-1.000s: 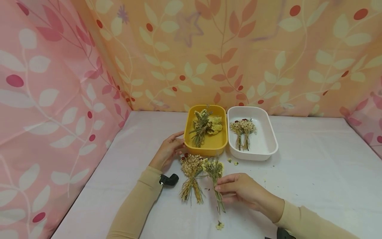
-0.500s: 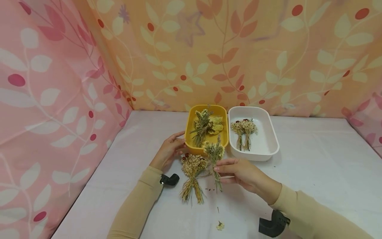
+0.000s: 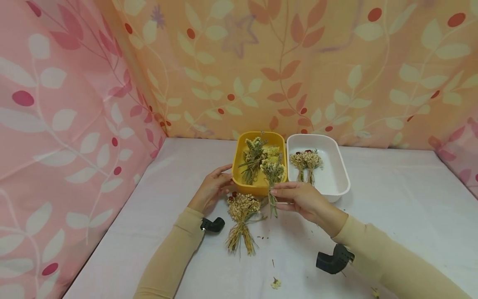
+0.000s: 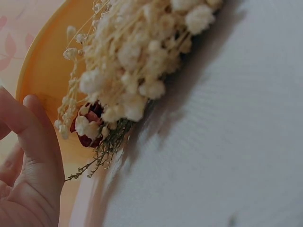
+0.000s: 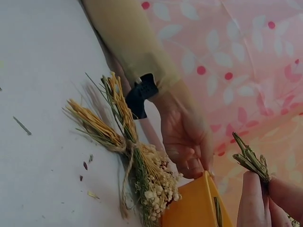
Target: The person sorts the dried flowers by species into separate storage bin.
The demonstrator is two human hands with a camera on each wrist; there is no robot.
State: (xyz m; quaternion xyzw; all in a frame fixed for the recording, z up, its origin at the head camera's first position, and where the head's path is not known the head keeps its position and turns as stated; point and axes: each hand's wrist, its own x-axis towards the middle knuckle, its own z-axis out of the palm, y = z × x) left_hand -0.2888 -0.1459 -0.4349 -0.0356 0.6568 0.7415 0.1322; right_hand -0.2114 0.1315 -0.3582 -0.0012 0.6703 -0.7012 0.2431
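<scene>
My right hand (image 3: pixel 306 201) pinches the tied stems of a small dried bouquet (image 3: pixel 273 169) with pale yellow flowers, its heads over the front rim of the yellow container (image 3: pixel 248 190). In the right wrist view the stem ends (image 5: pixel 251 158) stick up past thumb and fingers. Inside the container lie more dried yellow bunches (image 3: pixel 254 155). My left hand (image 3: pixel 210 189) touches the container's left side with fairly straight fingers. Just in front, on the table, lies a larger tied bunch (image 3: pixel 242 222) of cream flowers with dark red blooms, seen close in the left wrist view.
A white container (image 3: pixel 332 166) stands against the yellow one's right side, holding two small cream bunches (image 3: pixel 308 160). A loose yellow flower (image 3: pixel 275 283) and stem bits lie nearer on the white table (image 3: pixel 403 216). Patterned cloth (image 3: pixel 209 74) rises behind and at the sides.
My right hand has lifted the yellow-flowered bouquet off the table and moved it forward to the yellow container's front rim. My left hand has stayed at the container's side.
</scene>
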